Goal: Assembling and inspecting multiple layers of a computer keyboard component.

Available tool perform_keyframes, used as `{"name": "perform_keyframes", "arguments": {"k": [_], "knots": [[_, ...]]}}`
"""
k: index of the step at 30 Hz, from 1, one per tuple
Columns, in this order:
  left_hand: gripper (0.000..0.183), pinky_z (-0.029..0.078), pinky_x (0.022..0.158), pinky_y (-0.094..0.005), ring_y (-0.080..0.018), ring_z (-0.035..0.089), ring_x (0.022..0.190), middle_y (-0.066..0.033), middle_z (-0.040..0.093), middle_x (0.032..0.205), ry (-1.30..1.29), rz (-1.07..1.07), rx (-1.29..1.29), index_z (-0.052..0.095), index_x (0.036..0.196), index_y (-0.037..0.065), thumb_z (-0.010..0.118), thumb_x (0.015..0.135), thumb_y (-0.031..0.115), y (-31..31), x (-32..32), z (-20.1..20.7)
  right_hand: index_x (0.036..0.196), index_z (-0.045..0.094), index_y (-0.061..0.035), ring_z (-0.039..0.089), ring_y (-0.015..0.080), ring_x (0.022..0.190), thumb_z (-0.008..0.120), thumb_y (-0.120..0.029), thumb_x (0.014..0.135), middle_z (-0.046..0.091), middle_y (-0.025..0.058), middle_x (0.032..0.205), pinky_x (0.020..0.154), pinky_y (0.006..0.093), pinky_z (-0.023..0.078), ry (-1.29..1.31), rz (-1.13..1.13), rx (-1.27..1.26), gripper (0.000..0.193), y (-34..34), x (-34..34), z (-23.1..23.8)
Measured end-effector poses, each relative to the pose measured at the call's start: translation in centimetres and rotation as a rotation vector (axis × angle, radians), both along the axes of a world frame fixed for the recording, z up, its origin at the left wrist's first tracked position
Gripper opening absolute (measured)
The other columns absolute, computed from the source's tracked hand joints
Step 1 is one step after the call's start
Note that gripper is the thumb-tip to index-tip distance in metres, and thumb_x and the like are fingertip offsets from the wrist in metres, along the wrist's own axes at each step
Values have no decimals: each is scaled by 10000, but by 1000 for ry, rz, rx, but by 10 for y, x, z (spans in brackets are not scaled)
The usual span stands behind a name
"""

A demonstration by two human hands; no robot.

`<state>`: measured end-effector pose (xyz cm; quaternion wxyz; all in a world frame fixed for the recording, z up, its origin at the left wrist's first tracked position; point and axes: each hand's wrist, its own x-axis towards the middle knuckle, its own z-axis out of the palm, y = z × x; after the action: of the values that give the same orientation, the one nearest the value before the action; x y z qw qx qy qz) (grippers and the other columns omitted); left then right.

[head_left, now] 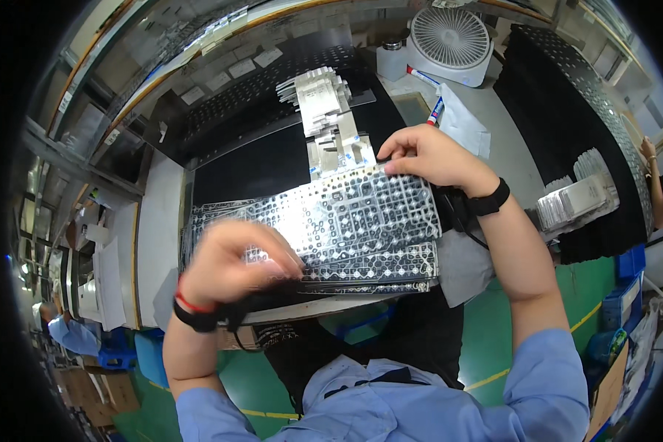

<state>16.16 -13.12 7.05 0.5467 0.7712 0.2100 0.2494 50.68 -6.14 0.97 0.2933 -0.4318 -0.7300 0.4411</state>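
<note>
Sheet (361, 214) tops a stack on worktop (162, 221), long axis approx. L–R, btwn hands. L hand (236, 254), blurred, over its near-L part, fingers curled, grip unclear. R hand (427, 155) at far edge, part-closed, hold unclear; strips (320, 103) beyond.
</note>
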Motion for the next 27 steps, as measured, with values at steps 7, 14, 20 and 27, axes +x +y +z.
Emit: {"name": "perform_keyframes", "arguments": {"k": [7, 14, 20, 27], "knots": [[777, 218, 1160, -529, -420, 276, 1428, -276, 301, 1516, 766, 23, 644, 374, 1426, -24, 701, 838, 365, -10, 36, -47, 978, 715, 18, 652, 115, 778, 701, -89, 859, 723, 77, 863, 725, 265, 512, -66, -54, 75, 161, 5, -4, -6], [445, 462, 997, -430, -364, 557, 1189, -183, 595, 1258, 399, -914, -20, 586, 1230, 37, 627, 916, 349, -77, 66, -40, 962, 719, 8, 666, 137, 760, 702, -113, 853, 724, 98, 838, 708, 276, 514, -79, -82, 111, 164, 3, -4, -7], [474, 428, 1019, -476, -416, 528, 1179, -228, 572, 1233, 496, -340, 695, 573, 1209, 20, 713, 821, 252, -52, 65, -32, 977, 707, 27, 628, 92, 749, 696, -81, 865, 710, 57, 822, 703, 251, 504, -116, -84, 134, 156, 3, -2, -6], [356, 531, 881, -396, -330, 663, 1001, -155, 687, 1099, 264, -437, 199, 641, 1198, 48, 635, 936, 288, -51, 38, -32, 1092, 680, 44, 626, 78, 816, 727, -35, 831, 709, 67, 946, 716, 231, 503, 0, -27, 14, 277, 4, 2, -6]]}}
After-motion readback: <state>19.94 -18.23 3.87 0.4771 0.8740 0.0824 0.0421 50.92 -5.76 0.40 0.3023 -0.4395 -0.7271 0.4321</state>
